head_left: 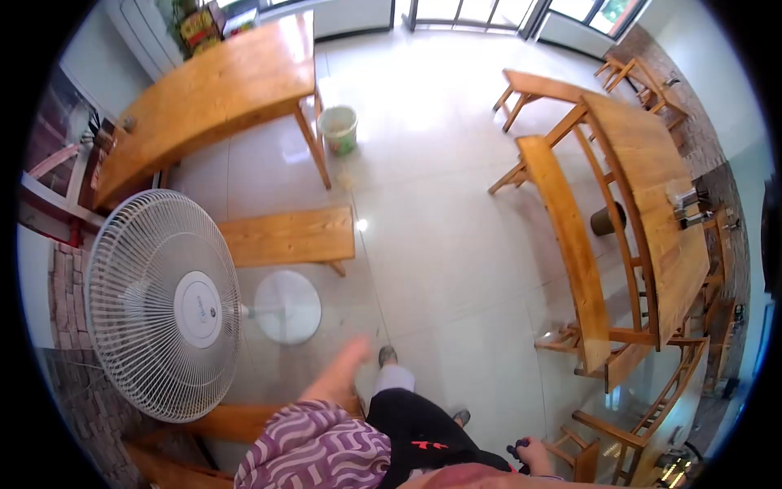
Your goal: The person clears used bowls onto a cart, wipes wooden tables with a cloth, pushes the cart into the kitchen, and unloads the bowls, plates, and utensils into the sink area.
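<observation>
From head height, a wide round view looks down into a room with a pale, glossy tiled floor (440, 244) and wooden furniture. The person wears a purple-and-white patterned top (318, 448) and a black garment (419, 432) with a small red mark; two dark shoes (387, 355) show on the tiles.

The left hand (353, 352) reaches forward over the floor, near the round white base (288, 307) of a fan. It is blurred, so whether its fingers are open or curled cannot be told, and nothing can be made out in it. The right hand (533, 453) is low in the view, its fingers closed around a small dark object (516, 447) — too small to identify — near a wooden stool (583, 458).

At left stands the large white fan (198, 310), its round cage filling much of that side. A wooden bench (289, 235) lies just beyond its base. Farther off is a long wooden table (220, 85), with a pale green bucket (338, 130) beside one leg. At right, a long bench (566, 253) runs alongside another wooden table (652, 204); a dark bin (604, 220) sits on the floor between them. Bright glass doors (472, 12) are at the far end.
</observation>
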A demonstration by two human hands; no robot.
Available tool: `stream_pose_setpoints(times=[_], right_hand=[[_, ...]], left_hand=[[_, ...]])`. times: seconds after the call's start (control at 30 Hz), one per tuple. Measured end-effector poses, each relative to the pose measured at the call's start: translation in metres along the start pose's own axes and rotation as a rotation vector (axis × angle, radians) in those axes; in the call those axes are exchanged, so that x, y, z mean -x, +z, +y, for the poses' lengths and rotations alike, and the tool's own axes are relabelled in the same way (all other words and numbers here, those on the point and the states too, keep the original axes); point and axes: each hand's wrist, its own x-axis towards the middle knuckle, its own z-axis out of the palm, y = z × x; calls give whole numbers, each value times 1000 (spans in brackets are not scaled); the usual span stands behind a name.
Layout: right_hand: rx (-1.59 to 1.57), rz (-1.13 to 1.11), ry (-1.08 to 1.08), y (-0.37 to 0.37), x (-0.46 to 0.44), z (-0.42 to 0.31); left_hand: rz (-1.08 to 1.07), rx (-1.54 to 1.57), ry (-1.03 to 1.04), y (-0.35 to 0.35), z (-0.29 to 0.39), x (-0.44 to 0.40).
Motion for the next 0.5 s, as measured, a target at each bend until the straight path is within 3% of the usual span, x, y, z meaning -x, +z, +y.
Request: stream_pose_setpoints(times=[0.03,0.07,0.1,0.17,0.23,0.27,0.33,0.4,0.43,0.47,0.5], right_hand=[[-7,5,-20,-9,5,19],[-13,10,-40,-17,10,40],[-12,9,-49,-23,22,69],[-101,1,-46,-38,32,136],[-231,-89,4,-31,26,248],[-215,-144,-84,-21,-2,323],[-55,-124,-191,-13,-41,442],[24,-122,-234,-18,-70,564],[-73,-209,-55,-19,-62,591],[-235,-154,-115,11,-80,638],[-192,-163,-8,22,-87,656]], left_hand=[[-193,-5,78,-36,93,67],[-233,-85,197,2,134,68],[-70,-27,357,50,169,84],[-148,-92,516,57,277,157],[-143,-69,631,101,358,207],[-115,-60,683,132,399,217],[-95,-199,682,193,470,225],[-69,-203,502,260,536,210],[-31,-326,464,254,572,249],[-35,-435,415,259,573,230],[-28,-570,376,257,590,247]])
